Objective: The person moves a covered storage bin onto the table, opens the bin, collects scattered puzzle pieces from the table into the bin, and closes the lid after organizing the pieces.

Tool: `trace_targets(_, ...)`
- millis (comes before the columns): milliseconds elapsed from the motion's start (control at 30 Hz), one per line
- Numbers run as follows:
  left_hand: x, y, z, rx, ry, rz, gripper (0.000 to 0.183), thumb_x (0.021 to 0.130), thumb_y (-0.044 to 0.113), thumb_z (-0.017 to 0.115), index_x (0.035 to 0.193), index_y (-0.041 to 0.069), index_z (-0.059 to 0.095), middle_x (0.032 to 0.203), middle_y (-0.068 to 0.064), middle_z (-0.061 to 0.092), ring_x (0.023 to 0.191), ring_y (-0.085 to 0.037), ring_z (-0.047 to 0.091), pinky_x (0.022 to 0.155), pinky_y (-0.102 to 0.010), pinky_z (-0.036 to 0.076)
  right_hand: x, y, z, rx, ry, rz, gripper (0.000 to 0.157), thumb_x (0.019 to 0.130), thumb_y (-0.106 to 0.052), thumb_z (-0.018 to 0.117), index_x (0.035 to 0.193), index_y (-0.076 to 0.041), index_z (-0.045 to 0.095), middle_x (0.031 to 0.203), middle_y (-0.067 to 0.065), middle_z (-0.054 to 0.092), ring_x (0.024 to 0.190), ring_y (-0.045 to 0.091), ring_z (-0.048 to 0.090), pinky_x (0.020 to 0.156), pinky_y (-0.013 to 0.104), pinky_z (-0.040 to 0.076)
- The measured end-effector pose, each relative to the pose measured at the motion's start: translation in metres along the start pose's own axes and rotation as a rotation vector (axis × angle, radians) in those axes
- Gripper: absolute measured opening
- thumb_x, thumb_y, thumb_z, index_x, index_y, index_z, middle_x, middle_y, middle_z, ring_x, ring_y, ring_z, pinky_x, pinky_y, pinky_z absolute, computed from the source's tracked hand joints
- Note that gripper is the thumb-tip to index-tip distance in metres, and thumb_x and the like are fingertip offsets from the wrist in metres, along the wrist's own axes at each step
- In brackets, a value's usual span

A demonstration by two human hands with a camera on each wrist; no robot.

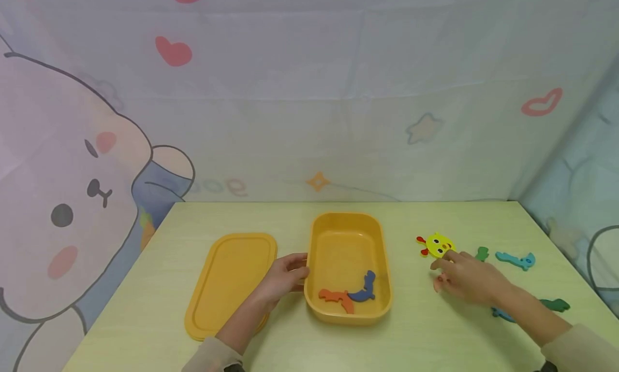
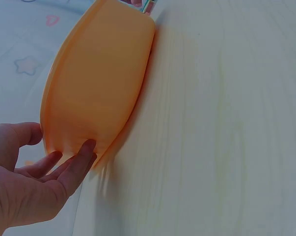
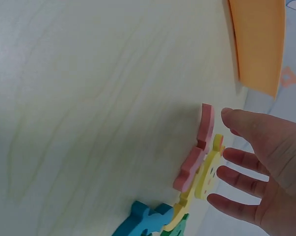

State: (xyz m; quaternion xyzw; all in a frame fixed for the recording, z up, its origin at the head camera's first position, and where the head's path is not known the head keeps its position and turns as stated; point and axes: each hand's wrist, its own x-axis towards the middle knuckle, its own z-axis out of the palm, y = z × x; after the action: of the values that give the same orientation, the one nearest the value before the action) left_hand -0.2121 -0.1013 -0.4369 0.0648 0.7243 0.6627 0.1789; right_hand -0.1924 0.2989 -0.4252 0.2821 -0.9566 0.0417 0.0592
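My left hand point(image 1: 282, 278) is at the left side of a yellow plastic box point(image 1: 338, 251), its fingers touching the outer wall and its thumb at the rim. Inside the box lie an orange puzzle piece point(image 1: 337, 298) and a dark blue puzzle piece point(image 1: 365, 288). Over the right part of the table, my right hand point(image 1: 466, 279) hovers with fingers spread above a pink puzzle piece point(image 3: 192, 167), holding nothing. Beside that piece lies a yellow caterpillar-head piece point(image 1: 438, 245) with red feelers, partly behind the fingers in the head view.
A yellow lid point(image 1: 234, 286) lies flat left of the box, under the left forearm's reach. Around the right hand are a light blue piece point(image 1: 516, 260), a green piece point(image 1: 482, 254), a dark green piece point(image 1: 556, 305) and a blue piece point(image 1: 503, 314). A printed curtain point(image 1: 358, 92) hangs behind the table.
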Motion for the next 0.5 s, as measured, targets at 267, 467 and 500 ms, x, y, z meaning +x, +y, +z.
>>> trace_targets(267, -0.001, 0.0, 0.0, 0.004, -0.001, -0.001, 0.045, 0.092, 0.01, 0.05, 0.134, -0.005, 0.041, 0.129, -0.025, 0.049, 0.105, -0.031, 0.058, 0.079, -0.038, 0.054, -0.004, 0.002, 0.008, 0.0, -0.008, 0.03, 0.024, 0.076, -0.029, 0.073, 0.095, -0.019, 0.063, 0.082, -0.004, 0.053, 0.064, 0.009, 0.043, 0.049, 0.02, 0.036)
trace_targets(467, 0.0, 0.0, 0.0, 0.003, 0.001, -0.001, 0.045, 0.092, 0.009, 0.05, 0.134, -0.005, 0.041, 0.128, -0.025, 0.05, 0.104, -0.03, 0.058, 0.079, -0.038, 0.054, -0.005, 0.003, 0.011, 0.03, -0.003, 0.051, 0.016, 0.077, -0.025, 0.073, 0.089, -0.022, 0.062, 0.079, -0.004, 0.052, 0.062, 0.008, 0.04, 0.049, 0.02, 0.034)
trace_targets(500, 0.0, 0.0, 0.0, 0.002, 0.0, 0.0, 0.045, 0.092, 0.009, 0.05, 0.134, -0.005, 0.04, 0.128, -0.025, 0.05, 0.104, -0.031, 0.058, 0.079, -0.038, 0.054, -0.005, 0.003, 0.012, 0.038, 0.0, 0.05, 0.016, 0.077, -0.024, 0.073, 0.088, -0.023, 0.062, 0.079, -0.005, 0.051, 0.061, 0.008, 0.039, 0.049, 0.02, 0.034)
